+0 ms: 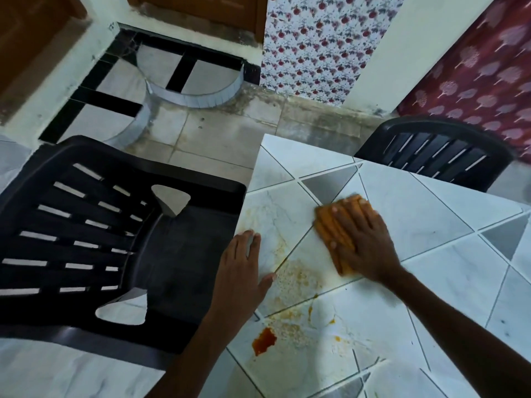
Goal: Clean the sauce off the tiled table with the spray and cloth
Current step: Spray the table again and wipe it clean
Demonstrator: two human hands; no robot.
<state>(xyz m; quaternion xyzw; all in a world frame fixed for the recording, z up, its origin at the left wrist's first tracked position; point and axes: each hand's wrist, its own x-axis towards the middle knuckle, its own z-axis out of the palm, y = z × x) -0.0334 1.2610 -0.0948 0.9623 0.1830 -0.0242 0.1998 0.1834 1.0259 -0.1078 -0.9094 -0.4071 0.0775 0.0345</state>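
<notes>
orange cloth flat on tiled table, sauce smeared

No text, label, brand, number or sign can be read anywhere in the view.
</notes>
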